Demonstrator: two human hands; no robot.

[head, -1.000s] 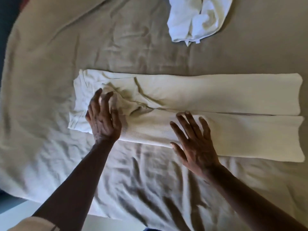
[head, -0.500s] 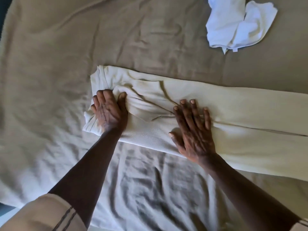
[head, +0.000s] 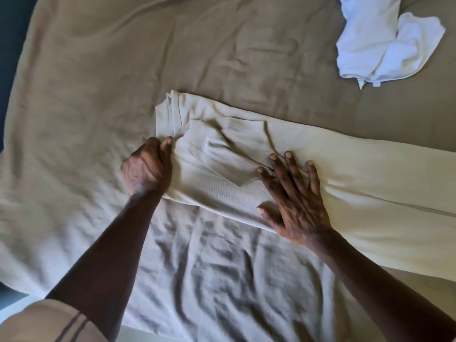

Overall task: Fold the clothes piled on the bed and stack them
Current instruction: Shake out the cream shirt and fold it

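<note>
We count two garments on the sheet (head: 197, 45): one pair of cream trousers (head: 357, 174) and one white cloth (head: 380, 43). The trousers lie flat across the middle, waist to the left, with their two legs side by side and running off the right edge of view. The white cloth sits crumpled at the far right, well apart from the trousers.

Both our hands are on the trousers. Our left hand (head: 148, 169) is at the waist end, its fingers curled in and bunching the near corner of the fabric in a tight hold. Our right hand (head: 293, 201) lies flat with all five fingers spread wide. It presses the near leg just beside the crotch and holds nothing.

One tan sleeve (head: 37, 322) with dark stripes shows at the bottom left corner. Nearest us, the sheet is heavily wrinkled.
</note>
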